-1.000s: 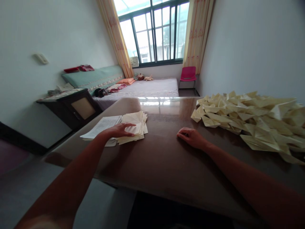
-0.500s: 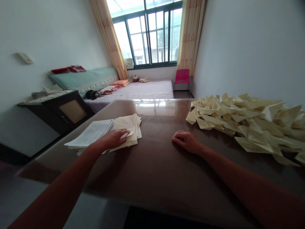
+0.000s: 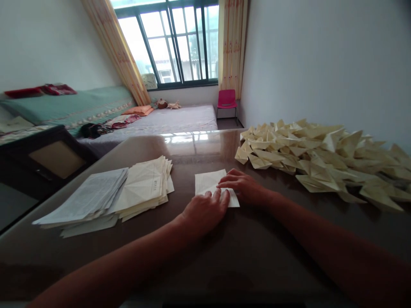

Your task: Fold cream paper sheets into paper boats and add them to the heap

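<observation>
A single pale sheet of paper [image 3: 208, 182] lies flat in the middle of the glossy brown table [image 3: 257, 256]. My left hand [image 3: 205, 210] rests on the sheet's near edge, fingers stretched flat. My right hand [image 3: 244, 187] lies on its right part, fingers extended and pressing down. To the left sits a stack of cream sheets [image 3: 146, 188] beside a stack of printed pages [image 3: 86, 201]. A big heap of folded paper boats [image 3: 314, 158] covers the table's right side.
A dark cabinet [image 3: 38, 162] stands left of the table. Behind are a bed [image 3: 180, 119], a green sofa back [image 3: 70, 107], a pink chair [image 3: 226, 99] and a window with curtains [image 3: 173, 42]. A white wall runs along the right.
My left hand has left the cream stack and brought one sheet to the table's middle. My right hand has shifted onto that sheet. The camera has turned rightward and nearer.
</observation>
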Action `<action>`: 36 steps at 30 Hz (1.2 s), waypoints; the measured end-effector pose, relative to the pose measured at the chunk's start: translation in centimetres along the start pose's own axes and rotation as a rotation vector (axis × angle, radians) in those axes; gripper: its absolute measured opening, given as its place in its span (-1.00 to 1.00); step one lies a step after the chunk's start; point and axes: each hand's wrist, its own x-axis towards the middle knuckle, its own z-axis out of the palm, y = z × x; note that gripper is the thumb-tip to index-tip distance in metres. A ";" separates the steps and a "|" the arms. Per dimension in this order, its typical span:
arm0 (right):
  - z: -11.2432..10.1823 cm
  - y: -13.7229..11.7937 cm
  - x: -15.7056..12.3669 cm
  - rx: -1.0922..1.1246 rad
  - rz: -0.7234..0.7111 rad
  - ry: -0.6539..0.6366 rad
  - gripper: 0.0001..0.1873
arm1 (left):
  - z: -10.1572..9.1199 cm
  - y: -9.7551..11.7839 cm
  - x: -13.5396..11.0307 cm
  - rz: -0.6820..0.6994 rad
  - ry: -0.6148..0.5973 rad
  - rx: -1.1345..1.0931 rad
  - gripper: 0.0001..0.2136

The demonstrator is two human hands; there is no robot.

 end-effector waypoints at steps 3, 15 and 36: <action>-0.9 1.3 -0.3 0.118 0.053 -0.089 -0.64 | 0.1 -1.6 0.1 0.016 -0.025 -0.236 -0.61; -0.5 3.0 -0.7 0.398 0.538 -0.067 -0.55 | 4.6 -6.5 0.1 -0.425 0.076 -0.851 -0.56; 2.2 2.0 0.8 -0.029 0.598 0.124 -0.77 | 4.7 -6.4 0.6 -0.339 -0.057 -0.423 -0.65</action>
